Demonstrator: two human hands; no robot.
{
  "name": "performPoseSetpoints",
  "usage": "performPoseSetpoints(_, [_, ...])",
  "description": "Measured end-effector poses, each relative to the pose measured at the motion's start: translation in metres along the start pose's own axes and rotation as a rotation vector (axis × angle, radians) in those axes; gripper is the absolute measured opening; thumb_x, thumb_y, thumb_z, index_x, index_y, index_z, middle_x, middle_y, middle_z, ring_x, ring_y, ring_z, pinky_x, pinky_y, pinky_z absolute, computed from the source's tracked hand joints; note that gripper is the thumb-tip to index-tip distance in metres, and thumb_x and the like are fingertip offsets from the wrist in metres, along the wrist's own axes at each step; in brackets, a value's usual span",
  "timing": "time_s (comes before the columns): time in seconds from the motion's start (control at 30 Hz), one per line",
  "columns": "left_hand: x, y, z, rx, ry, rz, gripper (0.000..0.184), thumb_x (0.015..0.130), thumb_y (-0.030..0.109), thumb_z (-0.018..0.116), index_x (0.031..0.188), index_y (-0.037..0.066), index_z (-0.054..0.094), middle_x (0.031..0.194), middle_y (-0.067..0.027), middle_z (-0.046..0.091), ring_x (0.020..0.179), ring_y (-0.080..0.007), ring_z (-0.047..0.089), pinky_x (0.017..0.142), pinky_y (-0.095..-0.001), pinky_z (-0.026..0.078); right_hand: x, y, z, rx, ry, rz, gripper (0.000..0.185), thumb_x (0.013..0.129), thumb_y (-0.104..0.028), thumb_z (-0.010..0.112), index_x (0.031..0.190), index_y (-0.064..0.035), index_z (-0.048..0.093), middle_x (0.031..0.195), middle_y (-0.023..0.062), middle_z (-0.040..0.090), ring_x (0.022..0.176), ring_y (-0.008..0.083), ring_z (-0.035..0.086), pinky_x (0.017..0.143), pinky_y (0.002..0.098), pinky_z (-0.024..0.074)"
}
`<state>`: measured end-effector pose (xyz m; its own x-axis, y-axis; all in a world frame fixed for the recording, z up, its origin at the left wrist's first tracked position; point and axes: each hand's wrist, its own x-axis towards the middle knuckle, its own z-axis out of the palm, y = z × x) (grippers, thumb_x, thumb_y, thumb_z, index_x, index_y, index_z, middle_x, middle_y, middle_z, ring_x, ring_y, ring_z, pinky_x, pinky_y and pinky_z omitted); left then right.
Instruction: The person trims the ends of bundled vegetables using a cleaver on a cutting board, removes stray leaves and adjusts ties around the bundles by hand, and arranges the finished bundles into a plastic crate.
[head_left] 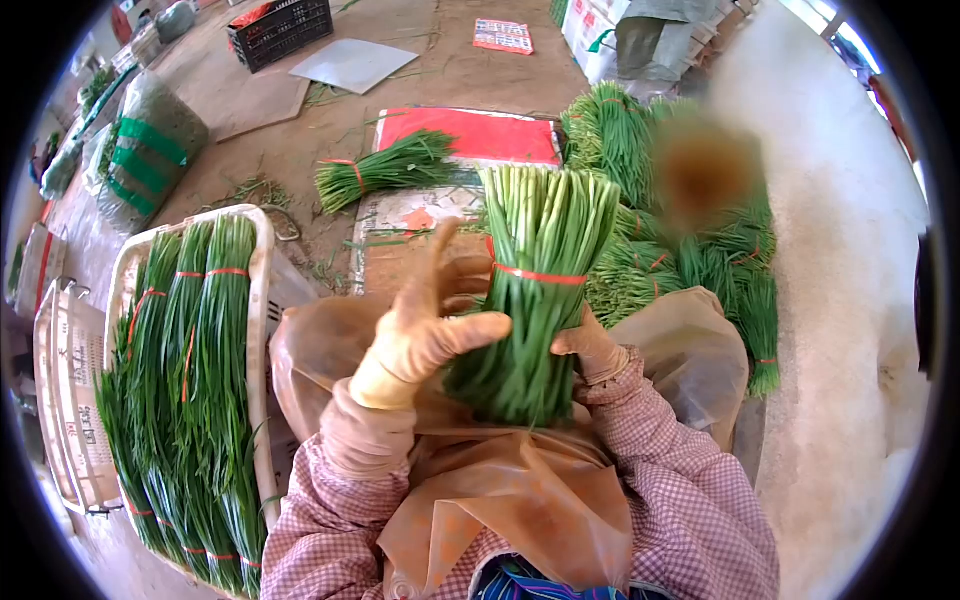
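Note:
A thick bundle of garlic chives (pixel 545 225) stands upright before me, pale cut ends up and green leaves down over my lap. A red band (pixel 540 275) goes round its upper part. My right hand (pixel 592 345) grips it from the right, its fingers partly hidden behind the leaves. At the left side is my gloved left hand (pixel 425 320), fingers spread and thumb pointing at the stems; whether it touches them I cannot tell. Another tied bundle (pixel 385 170) lies on the low board (pixel 400 270) beyond.
To the left, a white crate (pixel 262 240) holds long banded chive bundles. Several more bundles (pixel 640 250) are piled at right, partly behind a brown blur. Farther off are a black crate (pixel 280 35), a pale sheet (pixel 355 65) and a stuffed clear sack (pixel 150 150) with green tape.

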<state>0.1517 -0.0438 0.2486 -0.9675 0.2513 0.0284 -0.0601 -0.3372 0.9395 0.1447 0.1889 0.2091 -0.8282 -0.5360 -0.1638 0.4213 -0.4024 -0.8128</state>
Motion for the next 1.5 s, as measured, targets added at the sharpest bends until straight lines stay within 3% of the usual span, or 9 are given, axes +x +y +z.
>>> performPoseSetpoints(0.3, [-0.009, -0.004, 0.015, -0.402, -0.250, -0.218, 0.083, 0.067, 0.033, 0.084, 0.134, 0.000, 0.048, 0.122, -0.0088, 0.061, 0.112, -0.0212, 0.056, 0.099, -0.0345, 0.042, -0.008, -0.018, 0.013, 0.006, -0.225, 0.152, 0.096, 0.057, -0.015, 0.090, 0.139, -0.0021, 0.042, 0.126, 0.0074, 0.060, 0.116, 0.0219, 0.056, 0.101, 0.0354, 0.0421])
performPoseSetpoints(0.37, [-0.012, -0.001, 0.018, -0.425, -0.202, -0.200, 0.078, 0.067, 0.027, 0.081, 0.133, 0.000, 0.049, 0.120, -0.0091, 0.062, 0.109, -0.0208, 0.057, 0.098, -0.0344, 0.043, -0.007, -0.058, 0.025, -0.841, -0.100, 0.268, 0.078, 0.063, -0.018, 0.088, 0.131, -0.0014, 0.053, 0.117, 0.0084, 0.065, 0.113, 0.0207, 0.057, 0.098, 0.0355, 0.0442])
performPoseSetpoints(0.53, [-0.007, -0.001, 0.025, -0.419, -0.123, -0.097, 0.069, 0.069, 0.015, 0.077, 0.131, -0.001, 0.050, 0.118, -0.0090, 0.062, 0.106, -0.0198, 0.059, 0.096, -0.0338, 0.045, -0.035, -0.089, 0.078, -0.952, 0.421, -0.535, 0.042, 0.076, -0.014, 0.078, 0.114, -0.0015, 0.064, 0.098, 0.0113, 0.070, 0.084, 0.0205, 0.067, 0.075, 0.0298, 0.0528])
performPoseSetpoints(0.77, [-0.002, -0.011, 0.023, -0.180, -0.087, -0.076, 0.078, 0.065, 0.011, 0.085, 0.133, 0.002, 0.048, 0.121, -0.0068, 0.060, 0.110, -0.0171, 0.056, 0.099, -0.0333, 0.043, 0.001, -0.085, 0.101, -1.754, 0.217, -0.925, 0.022, 0.080, -0.008, 0.071, 0.101, -0.0047, 0.064, 0.089, 0.0134, 0.068, 0.072, 0.0289, 0.067, 0.060, 0.0344, 0.0534])
performPoseSetpoints(1.03, [0.004, -0.011, 0.028, -0.067, -0.075, -0.012, 0.082, 0.066, 0.007, 0.087, 0.135, 0.001, 0.042, 0.126, -0.0095, 0.059, 0.111, -0.0190, 0.058, 0.099, -0.0346, 0.045, -0.012, -0.122, 0.066, -0.494, 0.349, -0.804, 0.018, 0.090, -0.017, 0.066, 0.099, -0.0023, 0.061, 0.073, 0.0050, 0.063, 0.064, 0.0121, 0.060, 0.059, 0.0270, 0.0508])
performPoseSetpoints(1.17, [0.007, -0.023, 0.033, -0.013, 0.031, 0.063, 0.090, 0.065, 0.007, 0.087, 0.137, 0.000, 0.034, 0.128, -0.0112, 0.058, 0.117, -0.0202, 0.055, 0.101, -0.0341, 0.044, -0.013, -0.121, 0.024, -0.516, 0.241, -0.618, 0.020, 0.092, -0.019, 0.064, 0.100, -0.0008, 0.061, 0.077, 0.0062, 0.064, 0.068, 0.0138, 0.062, 0.062, 0.0277, 0.0517])
performPoseSetpoints(1.23, [0.009, -0.028, 0.034, 0.084, 0.091, 0.080, 0.091, 0.064, 0.008, 0.087, 0.136, -0.001, 0.032, 0.127, -0.0124, 0.057, 0.117, -0.0206, 0.054, 0.101, -0.0338, 0.044, -0.003, -0.093, 0.005, -1.753, 0.299, -0.753, 0.022, 0.094, -0.022, 0.062, 0.100, -0.0001, 0.063, 0.083, 0.0065, 0.066, 0.075, 0.0155, 0.063, 0.067, 0.0265, 0.0517])
performPoseSetpoints(1.33, [0.007, -0.032, 0.041, -0.038, 0.108, 0.135, 0.093, 0.062, 0.010, 0.087, 0.136, -0.001, 0.031, 0.126, -0.0128, 0.056, 0.116, -0.0208, 0.055, 0.099, -0.0343, 0.045, -0.001, -0.107, 0.053, -0.981, 0.317, -0.441, 0.021, 0.093, -0.022, 0.064, 0.100, -0.0017, 0.064, 0.086, 0.0078, 0.066, 0.079, 0.0178, 0.063, 0.072, 0.0268, 0.0513])
performPoseSetpoints(1.5, [0.010, -0.038, 0.044, 0.121, 0.116, 0.171, 0.097, 0.059, 0.013, 0.088, 0.136, -0.002, 0.031, 0.124, -0.0140, 0.057, 0.114, -0.0228, 0.056, 0.098, -0.0353, 0.046, 0.041, -0.120, 0.083, -1.210, 0.058, -0.740, 0.020, 0.090, -0.021, 0.066, 0.096, -0.0018, 0.065, 0.084, 0.0100, 0.065, 0.075, 0.0194, 0.062, 0.070, 0.0301, 0.0497])
